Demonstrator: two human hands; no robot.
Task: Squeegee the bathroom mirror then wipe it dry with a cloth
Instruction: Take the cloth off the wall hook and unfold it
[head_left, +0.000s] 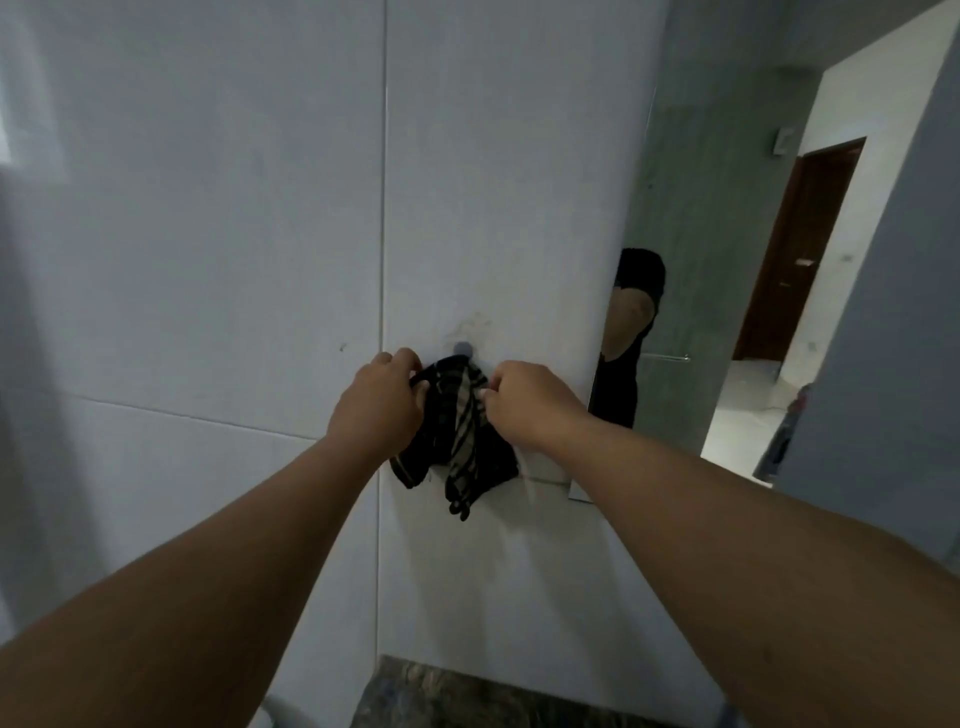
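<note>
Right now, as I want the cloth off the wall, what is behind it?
A small round hook shows just above the cloth, with tiled wall around. Both hands grip the cloth; anything behind it is covered.

A pale tiled wall carries a small round hook. A dark striped cloth hangs from it, draping flat against the tiles.

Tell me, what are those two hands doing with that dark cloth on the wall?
A person's left hand and right hand both grip a dark striped cloth that hangs at a small wall hook on the tiled wall. The mirror is off to the right, untouched. No squeegee is in view.
</note>
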